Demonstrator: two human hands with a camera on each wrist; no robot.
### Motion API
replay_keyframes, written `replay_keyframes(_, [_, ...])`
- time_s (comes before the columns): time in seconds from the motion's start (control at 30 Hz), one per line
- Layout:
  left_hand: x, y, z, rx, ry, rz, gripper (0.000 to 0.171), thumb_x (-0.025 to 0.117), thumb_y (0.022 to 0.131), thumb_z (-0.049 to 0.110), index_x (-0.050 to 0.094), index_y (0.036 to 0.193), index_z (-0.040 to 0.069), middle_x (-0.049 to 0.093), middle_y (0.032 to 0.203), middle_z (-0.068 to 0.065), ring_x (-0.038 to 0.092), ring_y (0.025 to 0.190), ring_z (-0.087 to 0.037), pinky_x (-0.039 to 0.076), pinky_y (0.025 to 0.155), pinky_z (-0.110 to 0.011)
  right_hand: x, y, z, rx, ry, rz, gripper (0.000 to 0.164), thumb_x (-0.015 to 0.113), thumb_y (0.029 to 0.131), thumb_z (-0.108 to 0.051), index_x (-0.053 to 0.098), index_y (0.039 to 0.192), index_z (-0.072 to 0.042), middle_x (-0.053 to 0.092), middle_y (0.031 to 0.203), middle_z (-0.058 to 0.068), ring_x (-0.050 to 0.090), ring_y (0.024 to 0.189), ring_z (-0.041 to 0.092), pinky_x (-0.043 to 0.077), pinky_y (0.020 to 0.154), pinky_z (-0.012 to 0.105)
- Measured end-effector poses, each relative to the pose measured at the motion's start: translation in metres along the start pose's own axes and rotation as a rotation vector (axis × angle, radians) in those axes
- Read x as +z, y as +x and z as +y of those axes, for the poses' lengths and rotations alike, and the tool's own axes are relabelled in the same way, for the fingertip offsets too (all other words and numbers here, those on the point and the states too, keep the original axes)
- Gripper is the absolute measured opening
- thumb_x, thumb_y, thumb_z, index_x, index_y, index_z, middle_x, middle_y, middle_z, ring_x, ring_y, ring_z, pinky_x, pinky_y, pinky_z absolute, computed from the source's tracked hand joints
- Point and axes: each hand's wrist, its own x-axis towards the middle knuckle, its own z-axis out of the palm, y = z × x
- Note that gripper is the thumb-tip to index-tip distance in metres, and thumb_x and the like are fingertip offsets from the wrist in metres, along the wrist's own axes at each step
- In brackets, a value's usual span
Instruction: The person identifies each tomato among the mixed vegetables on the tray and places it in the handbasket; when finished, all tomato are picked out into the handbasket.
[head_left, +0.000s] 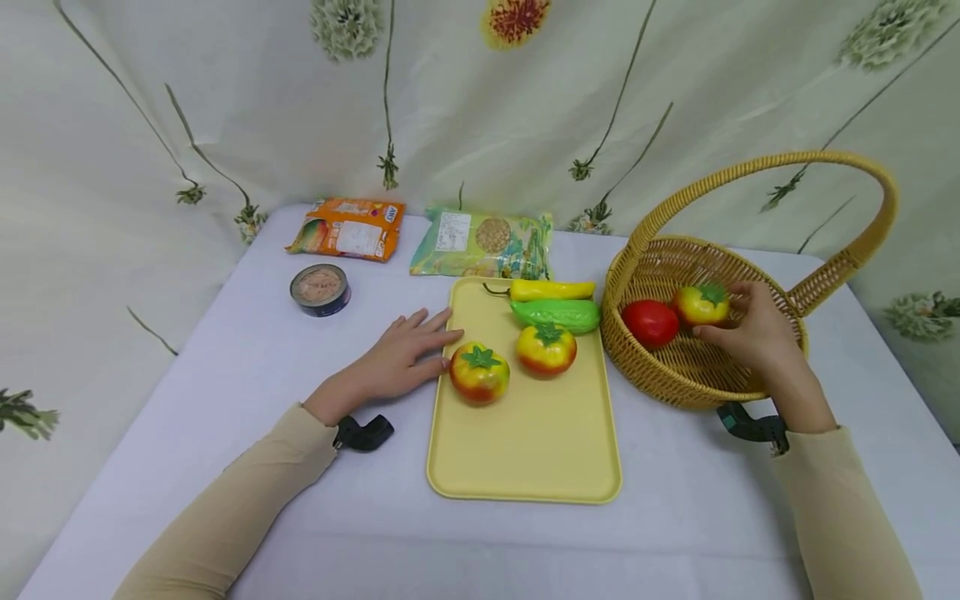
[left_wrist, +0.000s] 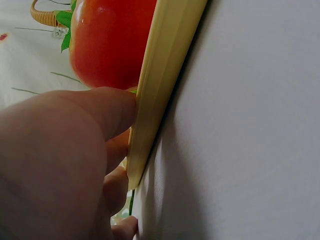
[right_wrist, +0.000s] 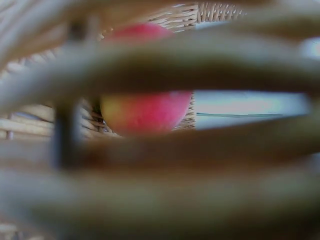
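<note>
My right hand (head_left: pixel 757 329) reaches into the wicker basket (head_left: pixel 675 383), its thumb and fingers around the right side of a yellow-red toy tomato (head_left: pixel 699 307) with a green leafy top. Next to that tomato in the basket lies a smooth red fruit (head_left: pixel 651 323). Through blurred wicker strands, the right wrist view shows a red-yellow fruit (right_wrist: pixel 145 112); the hand is hidden there. My left hand (head_left: pixel 401 358) rests at the left rim of the yellow tray (head_left: pixel 525 450), fingers spread. Its fingertips (left_wrist: pixel 122 107) touch the rim beside another toy tomato (head_left: pixel 480 373).
On the tray are a second tomato (head_left: pixel 546 348), a green pepper (head_left: pixel 557 315) and a yellow pepper (head_left: pixel 551 290). Behind stand an orange packet (head_left: pixel 348 229) and a green packet (head_left: pixel 483 243); a tin (head_left: pixel 320 289) sits left. The basket's tall handle (head_left: pixel 765 162) arches over it.
</note>
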Motion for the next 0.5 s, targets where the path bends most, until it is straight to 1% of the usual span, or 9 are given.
replay_keyframes(0.13, [0.000, 0.000, 0.001, -0.008, 0.005, -0.004, 0.052, 0.054, 0.104, 0.034, 0.049, 0.153, 0.017, 0.023, 0.171, -0.011, 0.010, 0.157, -0.048, 0.003, 0.125, -0.068, 0.000, -0.001, 0.001, -0.023, -0.007, 0.028, 0.091, 0.075, 0.091, -0.013, 0.015, 0.156, 0.006, 0.029, 0.156, 0.041, 0.042, 0.134, 0.060, 0.044, 0.105, 0.069])
replay_keyframes(0.23, [0.000, 0.000, 0.001, -0.007, 0.004, 0.000, 0.052, 0.054, 0.104, 0.034, 0.048, 0.153, 0.017, 0.023, 0.170, -0.012, 0.010, 0.157, -0.049, 0.003, 0.125, -0.069, -0.001, -0.003, 0.000, -0.031, -0.005, 0.032, 0.090, 0.075, 0.091, -0.014, 0.016, 0.157, 0.005, 0.028, 0.157, 0.041, 0.044, 0.133, 0.060, 0.046, 0.103, 0.069])
replay_keyframes(0.3, [0.000, 0.000, 0.001, -0.009, 0.003, -0.004, 0.052, 0.054, 0.104, 0.034, 0.048, 0.153, 0.017, 0.023, 0.171, -0.012, 0.010, 0.157, -0.048, 0.002, 0.125, -0.068, -0.003, -0.004, 0.000, -0.033, 0.003, 0.023, 0.091, 0.075, 0.092, -0.017, 0.016, 0.157, 0.005, 0.028, 0.157, 0.040, 0.043, 0.134, 0.059, 0.045, 0.104, 0.070])
replay_keyframes(0.4, [0.000, -0.001, 0.001, -0.011, 0.002, -0.007, 0.052, 0.054, 0.104, 0.033, 0.048, 0.154, 0.017, 0.022, 0.171, -0.011, 0.009, 0.157, -0.048, 0.002, 0.125, -0.068, -0.007, -0.007, -0.003, -0.045, 0.006, 0.014, 0.090, 0.074, 0.093, -0.021, 0.016, 0.158, 0.004, 0.031, 0.155, 0.040, 0.042, 0.135, 0.058, 0.043, 0.105, 0.070])
replay_keyframes(0.5, [0.000, -0.001, 0.001, -0.010, -0.002, -0.004, 0.052, 0.054, 0.104, 0.033, 0.048, 0.153, 0.017, 0.022, 0.171, -0.011, 0.009, 0.157, -0.049, 0.002, 0.125, -0.069, -0.012, -0.011, -0.007, -0.051, -0.001, 0.015, 0.091, 0.072, 0.095, -0.028, 0.015, 0.159, 0.003, 0.029, 0.157, 0.040, 0.039, 0.137, 0.060, 0.041, 0.106, 0.073])
